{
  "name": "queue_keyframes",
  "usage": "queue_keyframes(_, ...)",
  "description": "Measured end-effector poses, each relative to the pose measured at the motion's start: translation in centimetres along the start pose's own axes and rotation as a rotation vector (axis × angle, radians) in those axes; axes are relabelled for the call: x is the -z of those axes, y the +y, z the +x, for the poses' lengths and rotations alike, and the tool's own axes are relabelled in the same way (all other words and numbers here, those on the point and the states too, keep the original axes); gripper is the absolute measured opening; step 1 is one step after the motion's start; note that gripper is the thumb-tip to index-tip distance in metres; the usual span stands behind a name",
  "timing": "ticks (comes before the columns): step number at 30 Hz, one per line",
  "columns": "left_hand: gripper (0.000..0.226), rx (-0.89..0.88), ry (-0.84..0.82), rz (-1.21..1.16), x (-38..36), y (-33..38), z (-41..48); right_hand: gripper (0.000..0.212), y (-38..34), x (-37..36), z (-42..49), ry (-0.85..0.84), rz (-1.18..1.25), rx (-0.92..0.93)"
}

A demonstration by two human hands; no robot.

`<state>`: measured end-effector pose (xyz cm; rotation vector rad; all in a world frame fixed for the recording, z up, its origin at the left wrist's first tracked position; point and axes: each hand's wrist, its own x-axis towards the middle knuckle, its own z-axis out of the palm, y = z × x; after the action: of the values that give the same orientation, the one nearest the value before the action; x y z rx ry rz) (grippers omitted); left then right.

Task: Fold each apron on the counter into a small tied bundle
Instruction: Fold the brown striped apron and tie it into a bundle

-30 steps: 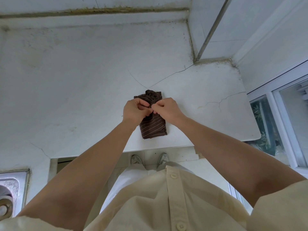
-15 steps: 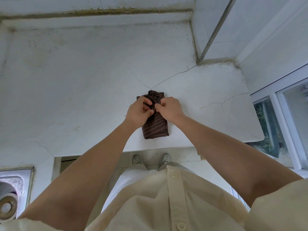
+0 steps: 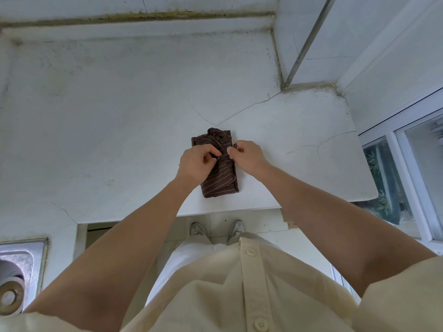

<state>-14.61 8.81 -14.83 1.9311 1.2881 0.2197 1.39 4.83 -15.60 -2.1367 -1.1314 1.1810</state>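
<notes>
Dark-brown pinstriped cloth apron (image 3: 219, 180), folded into small bundle, lying on white cracked stone counter (image 3: 119, 116) near front edge. L hand (image 3: 196, 164) & R hand (image 3: 249, 156) close together over bundle's middle, fingers curled, each pinching brown fabric there; strap or fold, cannot tell. Steel sink (image 3: 21, 259) well apart at far L.
</notes>
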Motion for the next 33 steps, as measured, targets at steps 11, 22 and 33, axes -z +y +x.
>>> queue_keyframes(11,0.011,-0.163,0.131,0.207,-1.2,-0.6,-0.3,0.029,0.7,-0.1,-0.1,0.003,0.310,-0.175)
queue_keyframes(22,0.011,-0.055,0.148,0.124,-1.4,-2.0,-0.7,0.016,1.3,1.3,-0.5,-0.059,0.473,-0.266)
queue_keyframes(33,0.064,0.278,0.014,-0.634,-0.8,2.0,-2.3,0.024,-0.3,0.5,-3.5,-0.223,0.624,-0.100)
